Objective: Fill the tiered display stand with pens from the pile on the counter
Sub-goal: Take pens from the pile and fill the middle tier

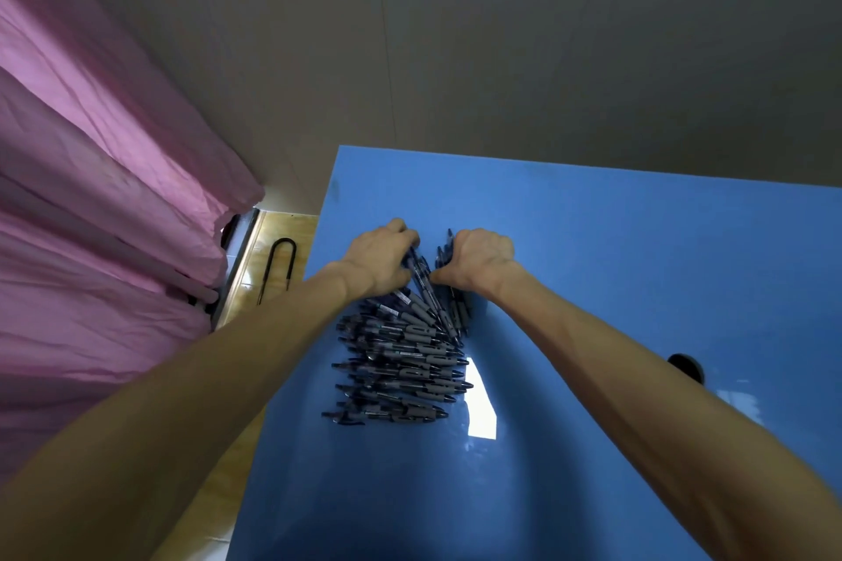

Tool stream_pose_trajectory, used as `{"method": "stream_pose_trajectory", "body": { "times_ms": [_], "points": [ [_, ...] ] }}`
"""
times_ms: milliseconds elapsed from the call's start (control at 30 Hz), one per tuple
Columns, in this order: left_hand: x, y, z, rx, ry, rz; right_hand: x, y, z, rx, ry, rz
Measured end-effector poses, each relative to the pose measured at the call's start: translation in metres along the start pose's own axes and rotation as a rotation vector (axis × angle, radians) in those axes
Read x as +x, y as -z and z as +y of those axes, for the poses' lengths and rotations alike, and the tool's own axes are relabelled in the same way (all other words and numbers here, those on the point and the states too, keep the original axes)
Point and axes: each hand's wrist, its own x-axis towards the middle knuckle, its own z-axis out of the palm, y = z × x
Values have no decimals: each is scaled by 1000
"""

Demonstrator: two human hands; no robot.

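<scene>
A pile of dark pens with grey grips (401,360) lies on the blue counter (592,278), fanned out below my hands. At the far end of the pile, my left hand (380,257) has its fingers curled round several pens. My right hand (483,257) grips another bunch of pens just to the right, its thumb pointing toward the left hand. No display stand shows in the head view.
A pink curtain (100,205) hangs at the left. A black U-shaped metal bar (278,269) stands on the wooden floor beside the counter's left edge. A dark round object (688,367) sits partly behind my right forearm. A grey wall rises behind the counter.
</scene>
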Motion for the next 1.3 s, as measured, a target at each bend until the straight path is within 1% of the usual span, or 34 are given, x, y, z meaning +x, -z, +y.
{"method": "stream_pose_trajectory", "body": {
  "times_ms": [67, 133, 233, 300, 400, 567, 667, 733, 800, 867, 967, 1000, 1100, 1300],
  "points": [
    [1, -3, 6, -115, 63, 11, -1, -3, 5, 30, -43, 22],
    [3, -6, 12, -225, 133, 59, -1, -7, 11, 93, -81, 20],
    [6, -9, 18, -269, 167, 114, -2, -11, 20, 238, -127, -4],
    [8, -11, 20, -275, 164, 103, -3, -13, 25, 313, -141, -21],
    [11, -14, 20, -266, 131, 94, -5, -15, 30, 357, -142, -29],
    [9, -18, 17, -206, 84, 188, -5, -18, 42, 413, -150, -30],
    [8, -23, 19, -203, 117, 233, -5, -19, 39, 335, -119, -8],
    [8, -24, 22, -176, 173, 284, -4, -19, 36, 291, -97, 13],
    [8, -22, 24, -68, 237, 313, -1, -17, 35, 286, -96, 21],
    [10, -17, 24, 53, 294, 238, 3, -16, 35, 290, -100, 7],
    [14, -7, 27, 61, 354, 57, 8, -16, 35, 327, -109, -13],
    [16, -5, 29, 46, 344, 40, 9, -16, 35, 338, -108, -10],
    [22, -3, 42, 24, 286, 59, 8, -16, 38, 347, -101, 6],
    [32, -13, 67, -96, 243, 38, 2, -27, 53, 410, -50, 1]
  ]
}}
